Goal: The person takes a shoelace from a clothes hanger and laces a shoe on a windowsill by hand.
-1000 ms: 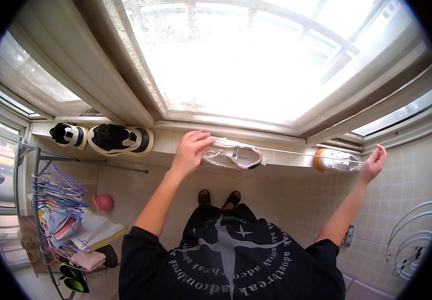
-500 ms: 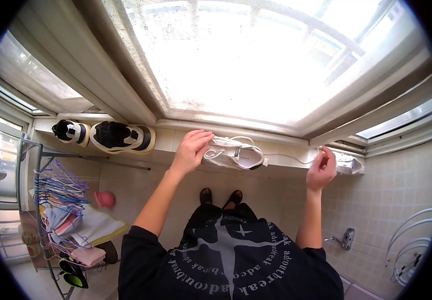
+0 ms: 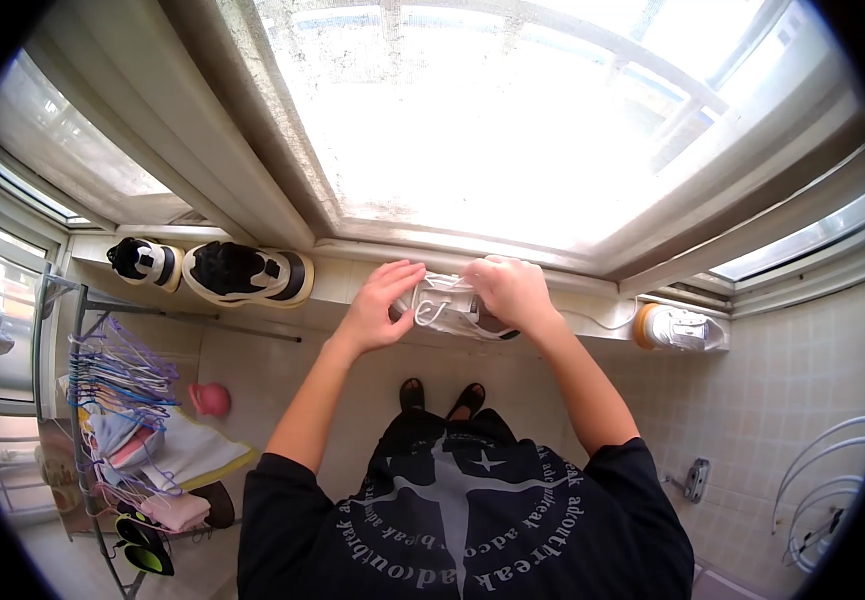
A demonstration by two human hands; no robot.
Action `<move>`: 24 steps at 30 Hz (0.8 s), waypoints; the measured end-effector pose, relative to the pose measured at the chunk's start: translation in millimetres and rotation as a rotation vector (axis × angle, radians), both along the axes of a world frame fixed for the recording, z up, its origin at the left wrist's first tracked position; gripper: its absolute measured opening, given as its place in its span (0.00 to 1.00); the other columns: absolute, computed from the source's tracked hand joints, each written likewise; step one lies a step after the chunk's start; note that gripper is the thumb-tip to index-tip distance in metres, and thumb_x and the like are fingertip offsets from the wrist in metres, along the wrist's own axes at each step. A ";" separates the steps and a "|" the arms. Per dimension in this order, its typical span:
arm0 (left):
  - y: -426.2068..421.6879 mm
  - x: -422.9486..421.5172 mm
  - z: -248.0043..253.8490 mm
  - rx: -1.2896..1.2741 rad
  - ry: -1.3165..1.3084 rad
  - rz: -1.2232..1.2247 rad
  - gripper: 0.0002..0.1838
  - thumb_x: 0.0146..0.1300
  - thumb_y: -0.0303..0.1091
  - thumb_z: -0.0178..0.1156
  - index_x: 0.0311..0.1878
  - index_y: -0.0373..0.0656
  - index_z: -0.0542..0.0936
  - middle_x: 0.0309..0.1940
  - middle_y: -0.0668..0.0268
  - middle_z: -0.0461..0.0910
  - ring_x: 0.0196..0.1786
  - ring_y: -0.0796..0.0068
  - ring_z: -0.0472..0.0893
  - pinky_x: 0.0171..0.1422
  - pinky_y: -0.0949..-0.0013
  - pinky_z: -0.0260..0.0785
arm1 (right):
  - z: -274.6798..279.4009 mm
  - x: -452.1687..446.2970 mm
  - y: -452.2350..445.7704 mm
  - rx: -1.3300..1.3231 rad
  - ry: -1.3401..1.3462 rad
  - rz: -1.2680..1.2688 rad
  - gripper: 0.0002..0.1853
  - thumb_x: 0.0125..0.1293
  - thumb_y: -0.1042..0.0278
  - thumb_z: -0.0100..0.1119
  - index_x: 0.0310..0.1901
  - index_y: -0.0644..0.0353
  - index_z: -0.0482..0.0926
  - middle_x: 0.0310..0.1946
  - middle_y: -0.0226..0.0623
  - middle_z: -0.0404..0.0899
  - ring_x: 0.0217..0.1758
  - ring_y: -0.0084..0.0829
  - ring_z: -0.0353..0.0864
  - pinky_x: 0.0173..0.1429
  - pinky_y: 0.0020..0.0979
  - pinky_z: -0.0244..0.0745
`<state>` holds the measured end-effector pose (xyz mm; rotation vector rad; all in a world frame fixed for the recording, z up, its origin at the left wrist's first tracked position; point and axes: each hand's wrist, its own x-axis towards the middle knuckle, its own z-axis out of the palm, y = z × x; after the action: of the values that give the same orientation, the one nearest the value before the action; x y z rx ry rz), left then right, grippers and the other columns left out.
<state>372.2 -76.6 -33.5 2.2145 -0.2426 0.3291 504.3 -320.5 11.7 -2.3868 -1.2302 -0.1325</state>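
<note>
A white sneaker lies on its side or tilted on the window ledge, its toe toward the left. Around the toe end my left hand is cupped, the thumb near a loop of white shoelace. Over the lacing and opening, my right hand has its fingers curled and pinched at the lace; the fingertips are partly hidden. My right hand covers part of the shoe's heel side. A loose stretch of white lace trails along the ledge to the right.
A second white sneaker with a tan sole sits at the ledge's right end. Black-and-white shoes stand on the left. A rack with hangers and a pink object are at left. A tap is on the right wall.
My right hand has moved left from the far right, where it held the lace stretched out, to the sneaker. The left hand stays at the toe. The second white sneaker is now uncovered.
</note>
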 end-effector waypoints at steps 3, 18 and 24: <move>-0.1 -1.4 -1.3 0.002 0.007 -0.001 0.35 0.58 0.24 0.67 0.74 0.41 0.81 0.74 0.60 0.80 0.80 0.53 0.72 0.85 0.54 0.66 | -0.7 -0.2 -0.9 0.105 -0.092 -0.147 0.06 0.74 0.61 0.65 0.41 0.50 0.87 0.29 0.34 0.87 0.28 0.43 0.87 0.31 0.43 0.79; -2.4 -0.6 9.4 0.028 -0.011 -0.007 0.34 0.59 0.24 0.68 0.72 0.44 0.83 0.72 0.60 0.81 0.79 0.53 0.73 0.84 0.53 0.66 | 6.8 0.4 -38.6 0.359 0.211 -0.210 0.09 0.72 0.75 0.67 0.51 0.61 0.85 0.45 0.39 0.91 0.40 0.33 0.93 0.40 0.33 0.86; -19.5 10.9 14.1 0.016 -0.114 0.060 0.19 0.58 0.29 0.74 0.54 0.49 0.92 0.56 0.65 0.86 0.64 0.59 0.80 0.73 0.54 0.71 | 17.9 -10.4 -29.1 0.144 0.289 0.079 0.14 0.73 0.78 0.62 0.56 0.55 0.86 0.53 0.40 0.86 0.53 0.43 0.88 0.54 0.39 0.84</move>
<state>383.0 -96.1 -19.4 2.2247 -0.2409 0.4882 493.8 -349.5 29.6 -2.1419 -1.1343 0.1402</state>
